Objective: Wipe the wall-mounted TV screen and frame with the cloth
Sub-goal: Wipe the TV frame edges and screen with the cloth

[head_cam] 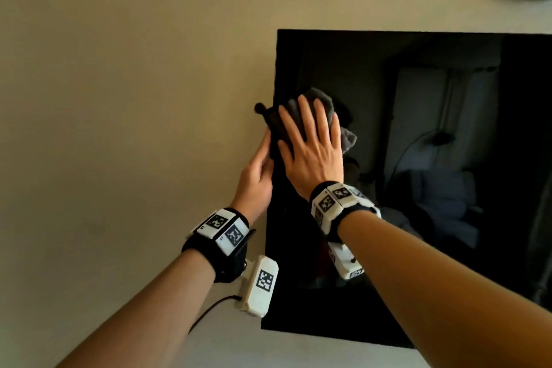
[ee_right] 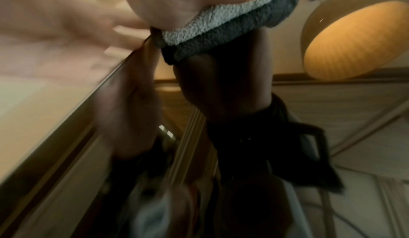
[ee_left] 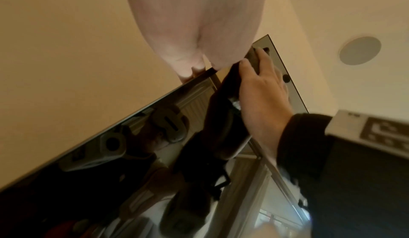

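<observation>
We have the grey cloth (head_cam: 321, 107) flattened against the TV screen (head_cam: 448, 158) under our right hand (head_cam: 310, 155), whose fingers lie straight and spread, pressing rather than gripping; the cloth sits right at the left edge of the screen, about halfway up, with a dark corner of it poking out past the frame (head_cam: 270, 218) onto the wall (head_cam: 119, 98). Our left hand (head_cam: 257, 176) is at that same vertical edge just below and beside the cloth, thumb on the front and fingers reaching round behind, so it seems to pinch the frame, though we cannot tell how firmly. What matters for the next stroke is that nearly all the unwiped glass lies to our right and the frame's long side runs straight up and down under both hands. We judge the right hand, already on the cloth, is the one to sweep rightward across the screen, or to run up and down along the edge, while the left steadies the set.
</observation>
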